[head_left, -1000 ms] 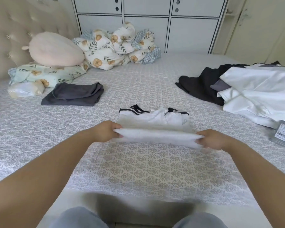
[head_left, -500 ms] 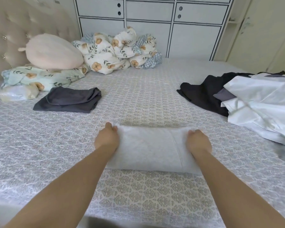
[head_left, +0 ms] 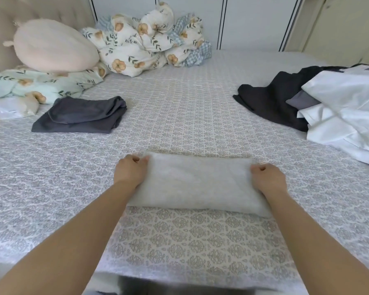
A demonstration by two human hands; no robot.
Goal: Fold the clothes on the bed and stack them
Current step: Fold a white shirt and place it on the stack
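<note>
Head view, looking down across the bed. A white fuzzy garment folded into a flat rectangle (head_left: pixel 197 184) lies on the grey patterned bedspread (head_left: pixel 179 116), toward the near edge of the mattress and roughly centred between the two arms. The left hand (head_left: pixel 130 170) has its fingers curled over the far left corner of the fold, pinching the cloth; the right hand (head_left: pixel 266 177) grips the far right corner the same way, knuckles up. Both forearms rest across the short sides of the rectangle. No readable writing, brand or label anywhere in sight. Far left, a dark grey folded garment (head_left: pixel 81 115) sits alone, well apart from the white one, with open bedspread between them. Behind it, a mint floral pillow (head_left: pixel 41 85) carries a round pale pink cushion (head_left: pixel 53 46), and a crumpled floral quilt (head_left: pixel 145 42) is bunched against the white panelled cabinet (head_left: pixel 254 20). At the right edge of the bed, a heap of unfolded clothes: a black garment (head_left: pixel 271 101) partly under a glossy white garment (head_left: pixel 347 111). The middle of the bed, beyond the hands, is open bedspread up to the quilt. The near mattress edge runs just below the forearms.
</note>
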